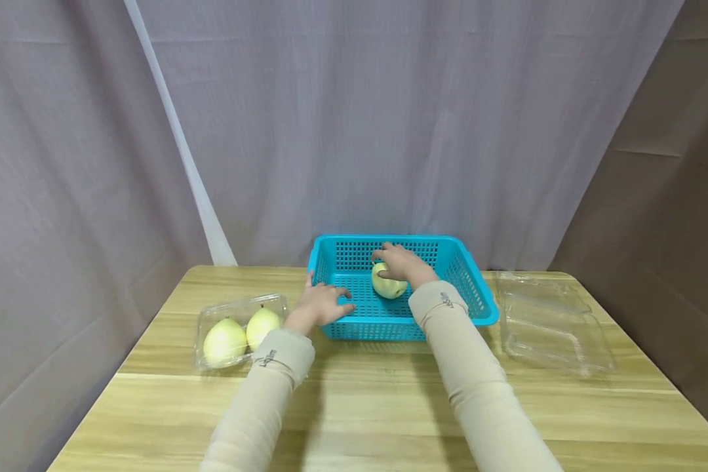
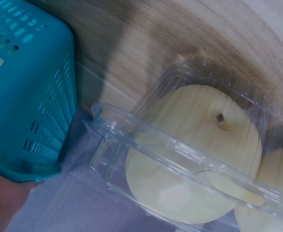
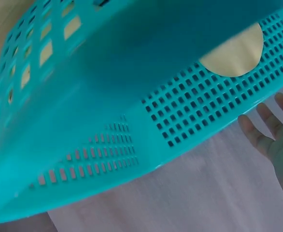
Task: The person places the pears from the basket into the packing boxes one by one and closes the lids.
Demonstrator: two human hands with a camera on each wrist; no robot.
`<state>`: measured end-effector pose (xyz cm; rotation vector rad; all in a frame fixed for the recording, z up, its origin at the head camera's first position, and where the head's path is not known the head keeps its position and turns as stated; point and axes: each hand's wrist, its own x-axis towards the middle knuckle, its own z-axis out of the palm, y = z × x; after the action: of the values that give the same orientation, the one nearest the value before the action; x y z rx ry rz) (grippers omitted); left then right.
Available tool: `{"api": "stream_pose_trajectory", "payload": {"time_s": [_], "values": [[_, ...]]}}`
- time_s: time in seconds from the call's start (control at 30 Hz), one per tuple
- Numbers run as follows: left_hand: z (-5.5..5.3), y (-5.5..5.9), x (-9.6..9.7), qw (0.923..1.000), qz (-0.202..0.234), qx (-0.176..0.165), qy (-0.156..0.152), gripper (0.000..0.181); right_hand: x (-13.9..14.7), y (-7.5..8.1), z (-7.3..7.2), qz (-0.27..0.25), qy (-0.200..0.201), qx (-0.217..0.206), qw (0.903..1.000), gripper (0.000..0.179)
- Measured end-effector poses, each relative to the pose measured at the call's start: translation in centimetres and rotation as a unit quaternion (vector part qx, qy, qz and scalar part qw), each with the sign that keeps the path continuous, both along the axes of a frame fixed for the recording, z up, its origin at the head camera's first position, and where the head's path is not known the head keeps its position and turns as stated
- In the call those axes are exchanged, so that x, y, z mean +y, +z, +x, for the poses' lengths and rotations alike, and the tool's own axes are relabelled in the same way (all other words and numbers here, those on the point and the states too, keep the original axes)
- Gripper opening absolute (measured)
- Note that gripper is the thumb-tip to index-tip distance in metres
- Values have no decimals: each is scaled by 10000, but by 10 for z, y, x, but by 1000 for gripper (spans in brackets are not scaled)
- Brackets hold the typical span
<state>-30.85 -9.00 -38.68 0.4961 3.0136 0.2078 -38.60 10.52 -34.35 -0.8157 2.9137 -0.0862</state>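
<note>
A pale yellow-green pear (image 1: 383, 286) lies inside a blue perforated plastic basket (image 1: 474, 288). The right hand (image 1: 404, 262) is over this pear with its fingers spread around the top; whether they touch it is hard to tell. In the right wrist view, the right hand (image 3: 281, 140) shows extended, parted fingers beside the basket wall, apart from the pear (image 3: 235, 53). At the basket's front left corner, the left hand (image 1: 318, 305) lies over the rim with fingers spread. Only part of the left hand (image 2: 6, 198) shows at the basket edge in the left wrist view.
Left of the basket stands a clear plastic clamshell box (image 1: 242, 305) holding two pears (image 1: 225, 341). To the right lies another clear plastic box (image 1: 551, 324), opened out. All are on a wood-grain table (image 1: 366, 413), with a grey curtain (image 1: 377, 118) behind.
</note>
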Motion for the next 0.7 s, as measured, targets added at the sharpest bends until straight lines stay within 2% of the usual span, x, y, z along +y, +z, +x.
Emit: {"api": "stream_pose_trajectory", "payload": {"time_s": [0.23,0.47,0.7], "values": [[0,0,-3,9999,26,119,42,47,-3,-8,-1,-25,-370,-290,9989,51],[2,4,-3,9999,-28,129,30,46,-5,-13,2,-296,-674,-638,9952,57],[3,2,-2,9999,-45,133,8,45,-3,-22,0,-283,-861,-732,9932,60]]}}
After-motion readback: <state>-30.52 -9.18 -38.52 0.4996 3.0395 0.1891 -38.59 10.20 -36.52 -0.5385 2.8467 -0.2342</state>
